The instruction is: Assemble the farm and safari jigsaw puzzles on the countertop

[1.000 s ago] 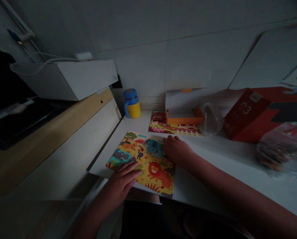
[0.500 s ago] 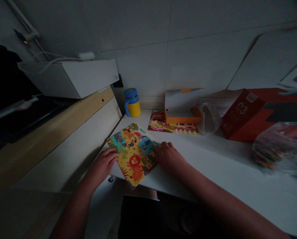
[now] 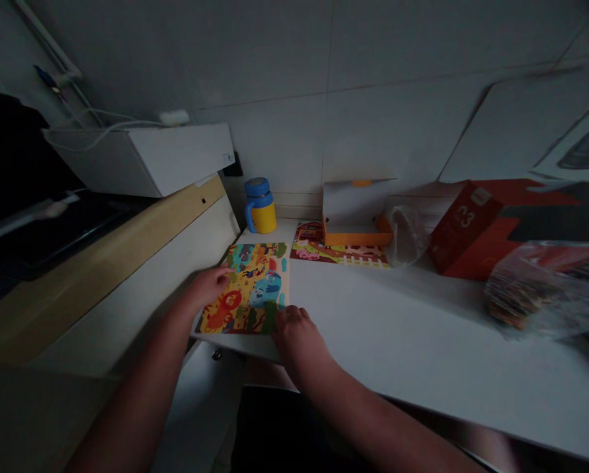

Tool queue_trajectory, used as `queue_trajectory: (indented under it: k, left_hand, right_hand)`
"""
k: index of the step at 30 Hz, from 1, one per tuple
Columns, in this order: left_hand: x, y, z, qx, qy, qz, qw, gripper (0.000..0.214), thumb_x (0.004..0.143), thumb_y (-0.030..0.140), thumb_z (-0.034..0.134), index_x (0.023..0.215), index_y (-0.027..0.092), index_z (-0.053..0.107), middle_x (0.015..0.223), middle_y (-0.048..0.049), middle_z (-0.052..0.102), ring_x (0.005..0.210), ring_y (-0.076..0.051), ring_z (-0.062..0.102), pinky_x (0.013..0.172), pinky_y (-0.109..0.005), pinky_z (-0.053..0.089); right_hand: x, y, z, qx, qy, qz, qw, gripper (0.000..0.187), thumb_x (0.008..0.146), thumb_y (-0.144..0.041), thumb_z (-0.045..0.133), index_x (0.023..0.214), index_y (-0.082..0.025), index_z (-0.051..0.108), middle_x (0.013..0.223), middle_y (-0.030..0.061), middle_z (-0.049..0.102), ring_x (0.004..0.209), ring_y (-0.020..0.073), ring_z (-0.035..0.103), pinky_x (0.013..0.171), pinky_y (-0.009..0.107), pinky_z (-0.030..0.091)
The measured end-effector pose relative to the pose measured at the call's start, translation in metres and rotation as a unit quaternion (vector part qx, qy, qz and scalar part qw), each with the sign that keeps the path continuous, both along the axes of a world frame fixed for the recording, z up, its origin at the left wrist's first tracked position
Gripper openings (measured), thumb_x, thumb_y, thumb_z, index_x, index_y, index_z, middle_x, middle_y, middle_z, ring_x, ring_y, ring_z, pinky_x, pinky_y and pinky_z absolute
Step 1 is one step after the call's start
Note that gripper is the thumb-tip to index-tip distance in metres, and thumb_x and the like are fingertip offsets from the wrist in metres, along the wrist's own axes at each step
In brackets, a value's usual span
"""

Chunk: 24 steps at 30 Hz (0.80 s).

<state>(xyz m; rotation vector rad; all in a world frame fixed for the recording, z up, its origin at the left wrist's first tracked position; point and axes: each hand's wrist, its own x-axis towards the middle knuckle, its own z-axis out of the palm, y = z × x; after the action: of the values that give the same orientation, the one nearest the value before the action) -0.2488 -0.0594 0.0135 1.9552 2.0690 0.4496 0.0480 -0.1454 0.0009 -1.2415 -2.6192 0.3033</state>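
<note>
A colourful animal picture board (image 3: 248, 289), with a lion and an elephant on it, lies flat at the left front corner of the white table (image 3: 398, 328). My left hand (image 3: 206, 287) rests on its left edge with fingers curled over the rim. At the board's lower right corner my right hand (image 3: 297, 332) presses down with bent fingers. Both hands touch the board; I cannot see whether either one truly grips it.
A second picture board (image 3: 338, 253) lies behind, under an open orange box (image 3: 356, 223). A blue and yellow mug (image 3: 259, 207) stands at the wall. A red box (image 3: 465, 226) and plastic bags (image 3: 536, 289) sit to the right. A white device (image 3: 146, 157) sits on the wooden shelf at left.
The animal board has been turned and slid left and back towards the table's left corner. Both hands moved with it, the right one now at its near corner.
</note>
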Motion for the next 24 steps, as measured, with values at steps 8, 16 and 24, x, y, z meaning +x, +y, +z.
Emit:
queue_trajectory:
  k: [8, 16, 24]
  left_hand:
    - [0.022, 0.025, 0.020, 0.021, 0.025, -0.020, 0.999, 0.044, 0.104, 0.037, 0.043, 0.128, 0.009, 0.067, 0.110, -0.0023, 0.080, 0.093, -0.014, 0.072, 0.092, -0.026, 0.054]
    - [0.039, 0.015, 0.023, 0.085, 0.084, -0.038, 0.992, 0.044, 0.105, 0.041, 0.044, 0.126, 0.008, 0.064, 0.127, -0.0089, 0.073, 0.116, -0.023, 0.068, 0.110, -0.043, 0.050]
    - [0.092, -0.089, -0.022, 0.276, -0.035, -0.115, 0.954, 0.015, 0.101, 0.037, 0.058, 0.110, 0.029, 0.067, 0.114, -0.0025, 0.074, 0.109, -0.022, 0.071, 0.101, -0.039, 0.060]
  right_hand:
    - [-0.031, 0.005, 0.004, -0.027, 0.005, -0.074, 0.997, 0.025, 0.101, -0.026, 0.055, 0.119, -0.015, 0.068, 0.116, 0.0197, 0.068, 0.108, 0.0334, 0.062, 0.085, 0.047, 0.054]
    - [0.070, 0.006, 0.031, 0.029, 0.046, -0.105, 0.993, 0.030, 0.104, -0.046, 0.055, 0.117, -0.026, 0.072, 0.123, 0.0058, 0.073, 0.106, 0.0242, 0.066, 0.093, 0.037, 0.056]
    - [0.336, 0.032, 0.121, 0.260, -0.029, -0.414, 0.872, 0.048, 0.109, -0.039, 0.036, 0.109, -0.015, 0.077, 0.111, 0.0177, 0.078, 0.097, 0.0241, 0.073, 0.078, 0.041, 0.047]
